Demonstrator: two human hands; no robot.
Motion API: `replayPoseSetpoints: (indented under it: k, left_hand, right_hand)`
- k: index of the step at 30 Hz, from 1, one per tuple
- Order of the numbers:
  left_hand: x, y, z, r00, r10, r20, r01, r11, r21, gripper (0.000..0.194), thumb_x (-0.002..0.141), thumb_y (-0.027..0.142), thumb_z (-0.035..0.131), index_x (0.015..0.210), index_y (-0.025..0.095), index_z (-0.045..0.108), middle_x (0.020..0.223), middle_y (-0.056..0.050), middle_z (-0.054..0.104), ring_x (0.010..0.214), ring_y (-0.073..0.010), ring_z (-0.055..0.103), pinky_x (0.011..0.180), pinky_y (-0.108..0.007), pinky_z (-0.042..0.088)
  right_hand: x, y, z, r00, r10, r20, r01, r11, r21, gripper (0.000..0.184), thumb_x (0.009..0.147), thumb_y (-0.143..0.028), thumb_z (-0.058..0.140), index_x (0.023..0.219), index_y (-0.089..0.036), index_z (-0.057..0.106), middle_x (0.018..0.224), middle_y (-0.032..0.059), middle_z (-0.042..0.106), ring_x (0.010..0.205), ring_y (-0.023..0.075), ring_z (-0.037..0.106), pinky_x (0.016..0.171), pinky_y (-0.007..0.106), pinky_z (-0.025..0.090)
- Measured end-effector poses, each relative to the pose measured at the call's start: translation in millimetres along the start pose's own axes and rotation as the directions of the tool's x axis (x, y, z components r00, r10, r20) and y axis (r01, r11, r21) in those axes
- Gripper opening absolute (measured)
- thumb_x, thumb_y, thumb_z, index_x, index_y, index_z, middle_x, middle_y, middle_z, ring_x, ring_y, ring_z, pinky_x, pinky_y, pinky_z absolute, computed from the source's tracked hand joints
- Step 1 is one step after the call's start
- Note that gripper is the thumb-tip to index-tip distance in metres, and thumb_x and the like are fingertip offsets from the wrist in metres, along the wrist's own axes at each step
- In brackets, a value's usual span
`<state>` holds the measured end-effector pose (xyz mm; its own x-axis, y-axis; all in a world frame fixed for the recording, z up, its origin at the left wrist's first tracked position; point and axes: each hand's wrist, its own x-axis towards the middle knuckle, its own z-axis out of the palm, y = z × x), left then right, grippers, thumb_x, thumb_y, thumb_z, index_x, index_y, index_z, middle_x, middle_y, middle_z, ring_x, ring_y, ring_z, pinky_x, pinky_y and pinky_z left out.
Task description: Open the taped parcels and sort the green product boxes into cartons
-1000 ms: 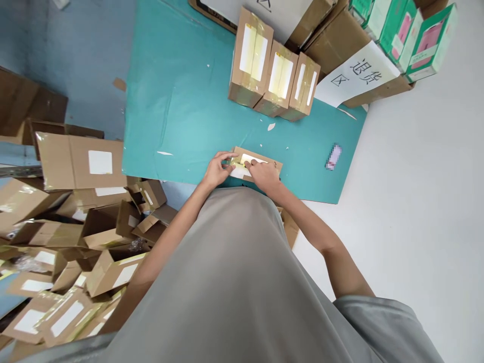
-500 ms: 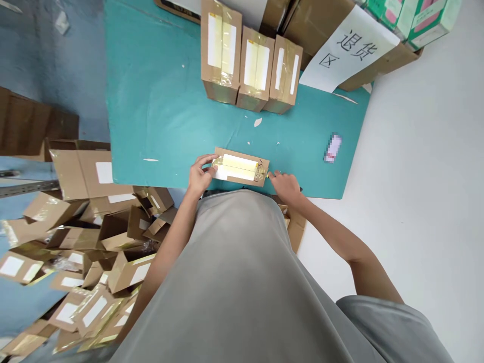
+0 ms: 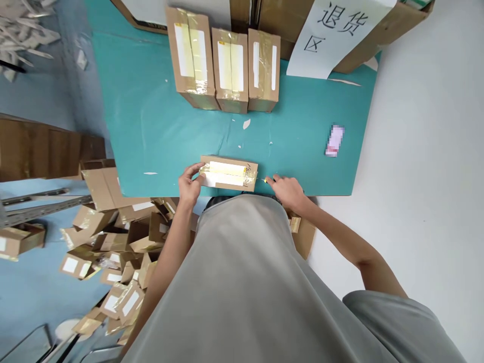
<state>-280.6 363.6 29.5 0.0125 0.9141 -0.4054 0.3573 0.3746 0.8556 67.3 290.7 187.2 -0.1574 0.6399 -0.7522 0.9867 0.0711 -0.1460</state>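
A small taped cardboard box point(image 3: 229, 180) with white labels and black handwriting lies near the front edge of the green table. My left hand point(image 3: 190, 184) grips its left end, thumb on the top face and fingers at the far side. To the right of the box, my right hand point(image 3: 286, 190) is closed around a utility knife point(image 3: 265, 180). Only its yellow front and a thin blade show, pointing left at the box's right end; the rest is hidden in the fist. Whether the blade touches the box is too small to tell.
Three taped boxes point(image 3: 230, 70) stand side by side at the back of the green table point(image 3: 151, 126). Behind them is a large carton with a handwritten paper sign point(image 3: 340, 30). A blurred-out pinkish object point(image 3: 335, 141) lies at right. Opened cartons point(image 3: 128, 297) pile up on the left floor.
My right hand and the utility knife have drawn slightly away from the right end of the box. The left hand keeps its grip. The whole view has shifted and turned a little.
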Motion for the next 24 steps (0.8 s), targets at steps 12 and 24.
replayPoseSetpoints:
  k: [12,24]
  left_hand:
    - [15.5,-20.9,-27.1,0.997,-0.059,-0.042,0.056,0.996,-0.074,0.065,0.079,0.044,0.076,0.136,0.014,0.076,0.134,-0.018,0.081,0.111,-0.0277,0.078,0.098,-0.041,0.066]
    - [58.1,-40.7,-60.2,1.0,0.009,0.008,-0.01,0.999,0.049,0.045,0.076,0.024,0.068,0.12,0.018,0.075,0.131,-0.013,0.081,0.11,-0.0245,0.075,0.102,-0.039,0.062]
  right_hand:
    - [82.7,1.4,77.1,0.919,0.392,0.043,-0.119,0.173,0.978,0.034,0.093,-0.047,0.086,0.094,-0.013,0.083,0.066,-0.0027,0.069,0.058,0.0131,0.057,0.065,0.027,0.047]
    - [83.6,-79.2,68.4,0.858,0.51,-0.049,0.057,0.0,0.998,0.041,0.081,-0.048,0.087,0.098,-0.01,0.086,0.057,-0.0044,0.064,0.057,0.0134,0.059,0.062,0.025,0.049]
